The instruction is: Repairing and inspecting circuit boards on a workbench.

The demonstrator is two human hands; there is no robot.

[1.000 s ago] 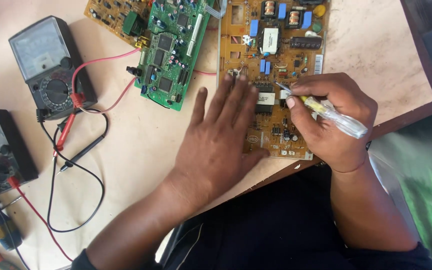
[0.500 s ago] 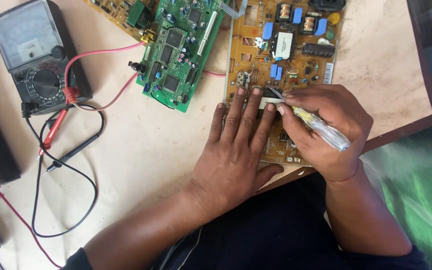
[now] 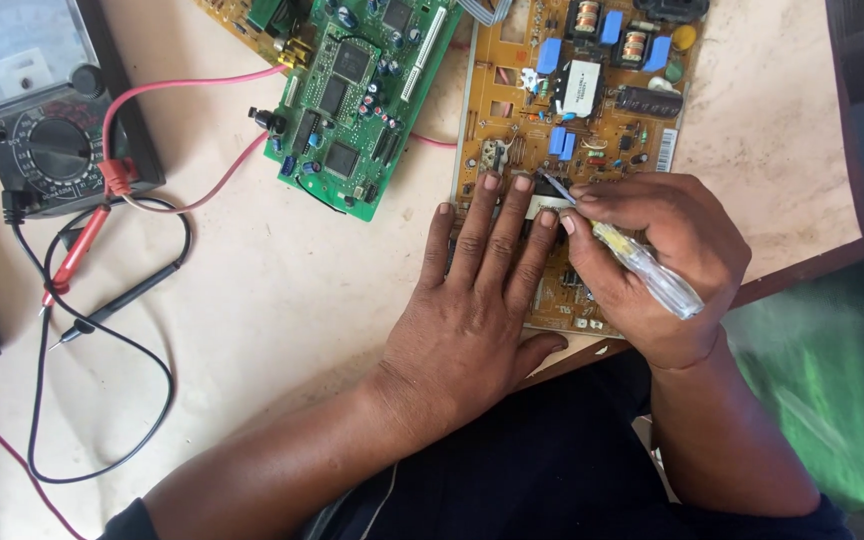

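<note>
A tan circuit board with blue and black components lies on the beige table. My left hand rests flat on its near left part, fingers spread and pressing down. My right hand grips a screwdriver with a clear yellowish handle, its tip touching the board just beyond my left fingertips.
A green circuit board lies left of the tan one, joined by a pink wire. A black analog multimeter sits at the far left, its red probe and black probe lying loose with looping leads. The table's edge runs at right.
The view has shifted so everything sits lower and left in frame. My hands stay on the tan board; the screwdriver tip has crept slightly toward my left fingertips.
</note>
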